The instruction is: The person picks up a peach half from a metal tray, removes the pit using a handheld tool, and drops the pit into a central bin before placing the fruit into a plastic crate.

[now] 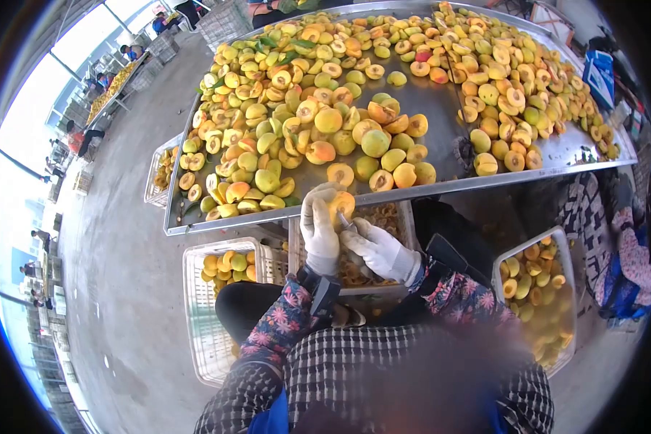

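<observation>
In the head view my left hand (321, 228), in a white glove, grips a yellow peach half (342, 205) with its cut face turned towards me. My right hand (382, 251), also gloved, is closed around a small metal pitting tool (346, 220); its tip is at the lower edge of the peach half. The handle is mostly hidden in my fingers. Both hands are just in front of the near rim of a metal table (441, 189). Beneath them stands a crate (406, 226) holding brownish bits that look like pits and scraps.
Whole and halved peaches (267, 141) are heaped across the table. A white crate of peaches (195, 304) stands at the left, and another tub of halves (500, 275) at the right. A co-worker's patterned sleeve (636, 257) shows at far right. Other people work along the far left.
</observation>
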A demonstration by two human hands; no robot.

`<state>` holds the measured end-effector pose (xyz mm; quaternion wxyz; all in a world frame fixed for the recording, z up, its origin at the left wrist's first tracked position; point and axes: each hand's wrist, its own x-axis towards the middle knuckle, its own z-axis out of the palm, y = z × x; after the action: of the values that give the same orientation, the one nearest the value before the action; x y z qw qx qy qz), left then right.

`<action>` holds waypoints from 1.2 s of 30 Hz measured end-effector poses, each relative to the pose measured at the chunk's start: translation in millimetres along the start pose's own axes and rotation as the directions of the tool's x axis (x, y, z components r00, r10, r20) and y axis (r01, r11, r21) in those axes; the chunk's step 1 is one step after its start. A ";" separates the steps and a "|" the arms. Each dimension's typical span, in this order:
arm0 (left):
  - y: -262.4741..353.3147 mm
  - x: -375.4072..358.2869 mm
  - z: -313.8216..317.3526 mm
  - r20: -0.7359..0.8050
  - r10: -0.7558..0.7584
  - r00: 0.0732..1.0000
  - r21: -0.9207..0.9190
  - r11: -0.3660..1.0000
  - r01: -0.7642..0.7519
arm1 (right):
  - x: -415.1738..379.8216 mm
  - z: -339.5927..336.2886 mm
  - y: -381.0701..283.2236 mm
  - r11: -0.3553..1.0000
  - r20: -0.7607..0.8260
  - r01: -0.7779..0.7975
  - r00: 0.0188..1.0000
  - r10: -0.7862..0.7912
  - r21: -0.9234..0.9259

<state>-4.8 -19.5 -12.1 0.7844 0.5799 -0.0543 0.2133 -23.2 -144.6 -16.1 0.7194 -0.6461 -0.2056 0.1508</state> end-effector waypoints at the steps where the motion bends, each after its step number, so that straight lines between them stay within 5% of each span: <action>1: 3.2 -1.5 -0.2 -0.010 -0.023 1.000 0.013 1.000 0.023 | 0.3 3.6 7.6 0.974 -0.025 0.168 0.985 -0.174 -0.152; 5: 11.8 6.3 1.9 0.037 -0.203 0.979 0.045 0.979 0.201 | -8.4 -7.1 -27.7 0.823 -0.015 -0.084 0.996 0.091 -0.562; 9: 9.4 2.4 0.6 0.043 -0.298 0.953 -0.057 0.952 0.301 | -10.1 -13.2 -13.7 0.905 0.019 -0.036 0.999 0.049 -0.423; 12: 13.6 14.0 -4.1 0.097 -0.352 0.931 0.038 0.936 0.350 | -11.5 -18.6 -16.1 0.856 -0.050 -0.037 0.999 0.013 -0.515; 15: 21.0 8.6 13.5 0.018 -0.112 0.994 0.121 0.987 0.109 | -13.9 -11.4 -20.9 0.834 -0.134 -0.069 0.991 -0.005 -0.547; 16: 19.8 2.4 20.4 -0.028 -0.064 0.998 0.007 0.998 0.064 | -14.6 -11.6 -14.3 0.839 -0.125 -0.062 0.992 -0.007 -0.540; 19: -0.9 4.5 0.0 0.086 0.085 0.993 0.275 0.956 -0.105 | -11.8 -14.9 16.4 0.948 -0.070 0.006 0.997 -0.030 -0.319; 20: -2.5 2.2 -0.7 0.016 -0.109 0.994 0.166 0.981 0.105 | -12.2 -16.4 18.6 0.962 -0.059 0.021 0.997 -0.038 -0.273; 21: 11.0 5.3 0.3 0.086 -0.256 0.963 0.015 0.967 0.255 | -16.0 -19.5 -9.3 0.904 -0.024 -0.018 1.000 0.008 -0.427; 23: 12.3 14.0 -7.0 0.230 -0.419 0.878 -0.061 0.895 0.443 | -18.1 -23.9 -9.6 0.911 0.016 -0.025 0.999 0.035 -0.412; 26: -5.5 18.5 -17.1 0.311 -0.450 0.837 -0.141 0.849 0.509 | -23.5 -12.8 -14.0 0.934 0.026 -0.355 0.934 0.356 -0.040; 29: -0.5 11.2 -7.7 0.220 -0.520 0.825 -0.323 0.759 0.565 | -25.2 -4.8 -28.6 0.737 0.081 -0.611 0.782 0.618 0.289; 33: -2.6 7.3 -6.3 0.093 -0.534 0.840 -0.326 0.781 0.533 | -29.0 4.2 -2.7 0.914 -0.037 -0.375 0.922 0.385 0.157; 36: -6.8 5.6 2.2 -0.041 -0.513 0.858 -0.336 0.815 0.471 | -28.4 16.0 15.7 0.987 -0.201 -0.068 0.979 0.038 -0.146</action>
<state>3.3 -21.7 -15.5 0.8967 0.4264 0.1153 0.0287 -55.0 -142.6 -33.3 0.6805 -0.7162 -0.1270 0.0890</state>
